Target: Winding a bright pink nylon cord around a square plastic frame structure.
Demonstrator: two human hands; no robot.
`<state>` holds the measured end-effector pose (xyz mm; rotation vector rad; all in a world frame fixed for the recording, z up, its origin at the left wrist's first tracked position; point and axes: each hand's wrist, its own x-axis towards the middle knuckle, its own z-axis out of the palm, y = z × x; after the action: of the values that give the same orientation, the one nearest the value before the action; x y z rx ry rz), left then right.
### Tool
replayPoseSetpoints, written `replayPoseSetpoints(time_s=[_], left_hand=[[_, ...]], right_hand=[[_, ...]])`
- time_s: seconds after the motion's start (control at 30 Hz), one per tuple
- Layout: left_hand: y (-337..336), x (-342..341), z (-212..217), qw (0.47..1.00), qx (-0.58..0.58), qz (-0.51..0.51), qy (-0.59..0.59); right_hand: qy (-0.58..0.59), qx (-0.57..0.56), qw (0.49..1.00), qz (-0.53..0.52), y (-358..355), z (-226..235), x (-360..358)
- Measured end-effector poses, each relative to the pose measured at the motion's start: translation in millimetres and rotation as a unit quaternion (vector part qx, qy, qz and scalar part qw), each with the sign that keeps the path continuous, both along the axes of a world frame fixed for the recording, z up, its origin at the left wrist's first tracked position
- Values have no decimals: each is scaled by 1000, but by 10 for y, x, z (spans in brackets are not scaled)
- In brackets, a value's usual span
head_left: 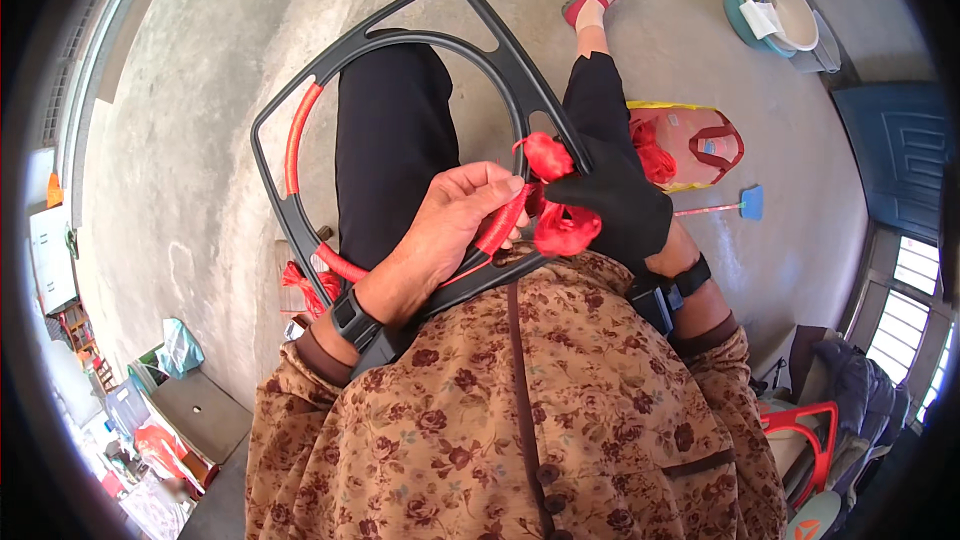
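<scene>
spanning the lap point(395, 130), the black frame point(515, 75) was judged light, stiff, best held by bare rim point(410, 37); red wrapping point(500, 226) was pinched by left hand point(448, 212), red bundle point(566, 232) clasped by right hand point(630, 210).

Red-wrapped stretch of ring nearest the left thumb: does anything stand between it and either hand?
Nothing visible blocks the left hand, which grips the red-wrapped stretch. Between that stretch and the gloved right hand, a red bundle stands in the way, bulging above and below the glove's thumb.
</scene>
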<state>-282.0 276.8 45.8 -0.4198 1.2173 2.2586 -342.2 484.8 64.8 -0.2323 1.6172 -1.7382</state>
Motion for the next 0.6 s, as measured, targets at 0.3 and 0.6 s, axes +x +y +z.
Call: replayPoseSetpoints(time_s=[0.3, 0.6], left_hand=[[-41, -30, -8, 1000, 13, 12, -24], [-2, -77, 70, 998, 30, 11, -57]], right_hand=[[-11, 116, 993, 10, 803, -154, 156], [-119, 101, 981, -111, 1334, -436, 348]])
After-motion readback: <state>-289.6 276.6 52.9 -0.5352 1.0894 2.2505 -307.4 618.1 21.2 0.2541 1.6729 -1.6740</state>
